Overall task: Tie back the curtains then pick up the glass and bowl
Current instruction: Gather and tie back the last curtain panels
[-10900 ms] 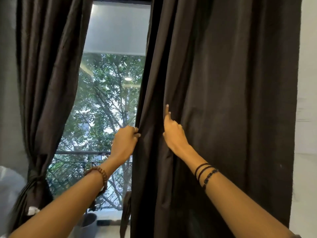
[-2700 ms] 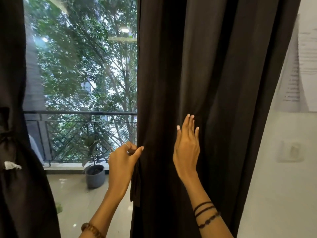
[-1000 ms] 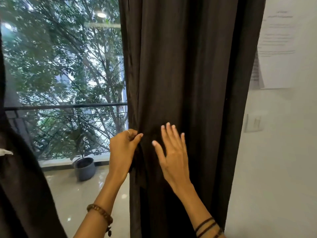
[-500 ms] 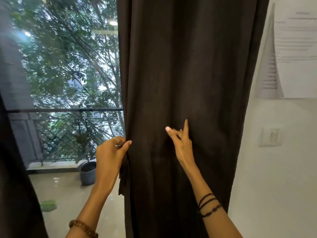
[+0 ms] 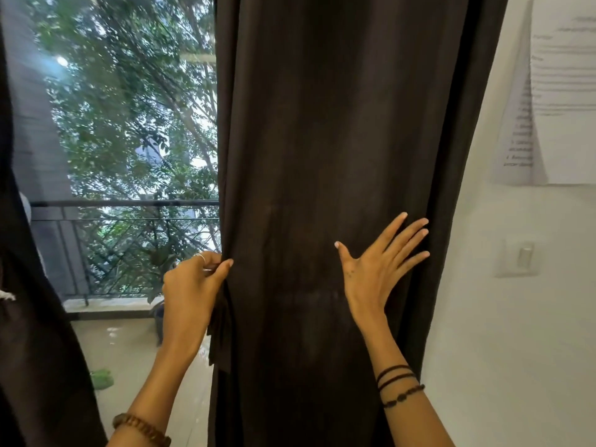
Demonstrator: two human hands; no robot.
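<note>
The dark brown right curtain [image 5: 338, 124] hangs straight down in front of me, filling the middle of the view. My left hand [image 5: 193, 288] pinches its left edge at about waist height. My right hand [image 5: 380, 262] lies flat on the cloth near the curtain's right edge, fingers spread and pointing up to the right. The left curtain [image 5: 29, 333] is a dark mass at the far left, gathered, with a bit of white at its tie. No glass or bowl is in view.
Behind the window are a balcony railing [image 5: 122, 204], a dark plant pot [image 5: 158, 317] partly hidden by my left hand, and trees. On the white wall at right hang papers [image 5: 554, 101] and a light switch [image 5: 519, 258].
My right hand has slid to the right across the curtain and spread its fingers flat. My left hand keeps its pinch on the curtain's left edge.
</note>
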